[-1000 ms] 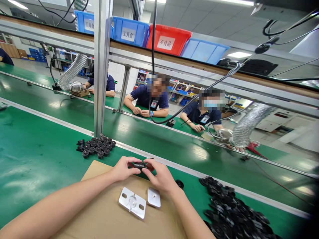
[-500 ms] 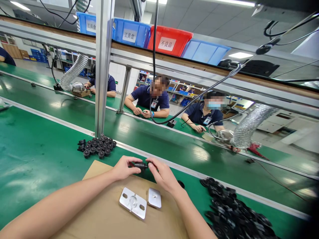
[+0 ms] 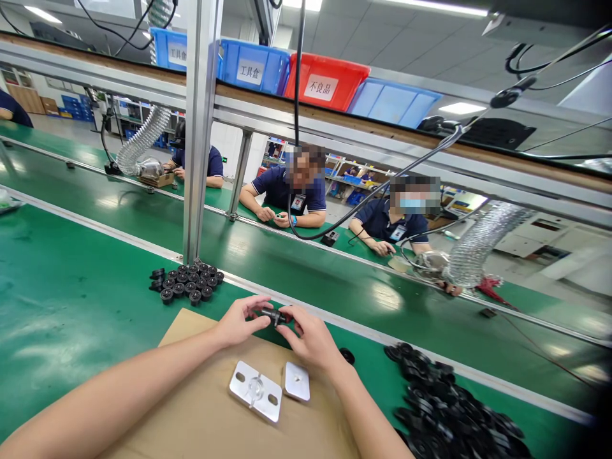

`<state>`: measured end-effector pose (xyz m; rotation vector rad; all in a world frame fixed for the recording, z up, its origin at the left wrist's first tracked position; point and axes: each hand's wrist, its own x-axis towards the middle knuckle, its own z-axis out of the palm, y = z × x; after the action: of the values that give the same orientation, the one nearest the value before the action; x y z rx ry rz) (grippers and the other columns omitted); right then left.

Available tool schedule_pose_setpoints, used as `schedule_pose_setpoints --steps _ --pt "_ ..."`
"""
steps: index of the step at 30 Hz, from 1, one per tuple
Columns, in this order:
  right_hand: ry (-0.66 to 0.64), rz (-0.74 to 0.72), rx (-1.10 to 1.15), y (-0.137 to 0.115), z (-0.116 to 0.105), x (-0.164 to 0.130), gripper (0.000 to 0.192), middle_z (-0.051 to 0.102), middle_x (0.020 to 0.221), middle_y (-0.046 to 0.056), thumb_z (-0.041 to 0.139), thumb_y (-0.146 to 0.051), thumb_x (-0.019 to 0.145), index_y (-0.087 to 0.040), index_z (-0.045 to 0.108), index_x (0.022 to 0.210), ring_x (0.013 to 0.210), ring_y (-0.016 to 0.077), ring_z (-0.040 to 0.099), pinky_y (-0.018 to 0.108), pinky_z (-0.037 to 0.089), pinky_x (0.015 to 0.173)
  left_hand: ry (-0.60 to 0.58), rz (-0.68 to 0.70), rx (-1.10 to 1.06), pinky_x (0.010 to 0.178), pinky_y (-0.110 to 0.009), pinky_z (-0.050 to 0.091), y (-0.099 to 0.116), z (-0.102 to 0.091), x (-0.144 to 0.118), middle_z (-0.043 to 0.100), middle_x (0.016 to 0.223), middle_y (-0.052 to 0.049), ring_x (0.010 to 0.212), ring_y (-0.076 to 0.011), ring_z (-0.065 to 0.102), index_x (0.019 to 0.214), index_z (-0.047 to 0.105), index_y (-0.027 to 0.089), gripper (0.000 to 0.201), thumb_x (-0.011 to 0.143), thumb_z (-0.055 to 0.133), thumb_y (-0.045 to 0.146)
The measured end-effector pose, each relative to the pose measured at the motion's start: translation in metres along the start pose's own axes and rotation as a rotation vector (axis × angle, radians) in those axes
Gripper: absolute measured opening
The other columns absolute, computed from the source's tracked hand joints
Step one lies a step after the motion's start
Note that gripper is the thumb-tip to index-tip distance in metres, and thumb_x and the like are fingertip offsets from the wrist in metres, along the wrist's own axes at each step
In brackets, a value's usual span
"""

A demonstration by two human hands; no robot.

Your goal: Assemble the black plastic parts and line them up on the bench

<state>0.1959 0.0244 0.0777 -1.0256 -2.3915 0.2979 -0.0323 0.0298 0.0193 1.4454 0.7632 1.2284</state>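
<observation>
both left hand and right hand pinch one small black cylindrical part with curled fingertips

Two metal plates are lying side by side on the cardboard sheet; grouped round parts are sitting far left, a heaped pile right.

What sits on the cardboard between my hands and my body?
In the head view, two metal plates lie side by side on the cardboard sheet, just below the hands.
</observation>
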Motion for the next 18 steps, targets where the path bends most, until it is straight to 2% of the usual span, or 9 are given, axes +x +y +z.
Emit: schedule_pose_setpoints --steps 3,9,12,15,18 --pt "0.025 -0.027 -0.004 0.006 0.001 -0.001 0.024 0.074 0.099 0.006 0.064 -0.028 0.100 -0.026 0.065 0.123 0.068 0.0193 0.062 0.032 0.048 0.063 -0.020 0.014 -0.014 0.100 -0.044 0.057 -0.003 0.000 0.001 0.076 0.128 -0.018 0.119 -0.0313 0.072 0.138 0.067 0.015 0.058 0.087 0.079 0.039" --pt "0.042 -0.122 -0.089 0.011 0.004 -0.001 0.023 0.075 0.100 0.007 0.061 -0.025 0.102 -0.026 0.065 0.124 0.083 0.0241 0.072 0.033 0.053 0.068 0.023 0.076 0.084 0.097 -0.042 0.056 0.001 -0.003 -0.001 0.077 0.127 -0.013 0.117 -0.0302 0.071 0.131 0.072 0.019 0.052 0.080 0.082 0.021" --pt "0.050 -0.166 -0.153 0.013 0.005 -0.002 0.023 0.075 0.103 0.008 0.058 -0.024 0.104 -0.026 0.065 0.126 0.086 0.0246 0.073 0.034 0.054 0.069 0.057 0.125 0.158 0.101 -0.044 0.054 0.007 -0.005 -0.001 0.075 0.128 -0.012 0.119 -0.0303 0.068 0.125 0.076 0.022 0.042 0.083 0.079 0.022" --pt "0.061 -0.213 -0.213 0.014 0.006 -0.002 0.025 0.075 0.101 0.008 0.055 -0.023 0.105 -0.026 0.065 0.128 0.083 0.0233 0.073 0.032 0.053 0.066 0.097 0.186 0.227 0.112 -0.048 0.047 0.012 -0.006 -0.002 0.073 0.129 -0.011 0.125 -0.0299 0.062 0.116 0.080 0.024 0.027 0.091 0.072 0.026" --pt "0.058 -0.258 -0.282 0.012 0.007 -0.001 0.026 0.074 0.093 0.007 0.052 -0.021 0.106 -0.026 0.068 0.126 0.071 0.0200 0.069 0.029 0.048 0.058 0.108 0.252 0.338 0.115 -0.049 0.043 0.014 -0.006 -0.002 0.071 0.127 -0.010 0.125 -0.0289 0.060 0.109 0.080 0.024 0.019 0.095 0.067 0.025"
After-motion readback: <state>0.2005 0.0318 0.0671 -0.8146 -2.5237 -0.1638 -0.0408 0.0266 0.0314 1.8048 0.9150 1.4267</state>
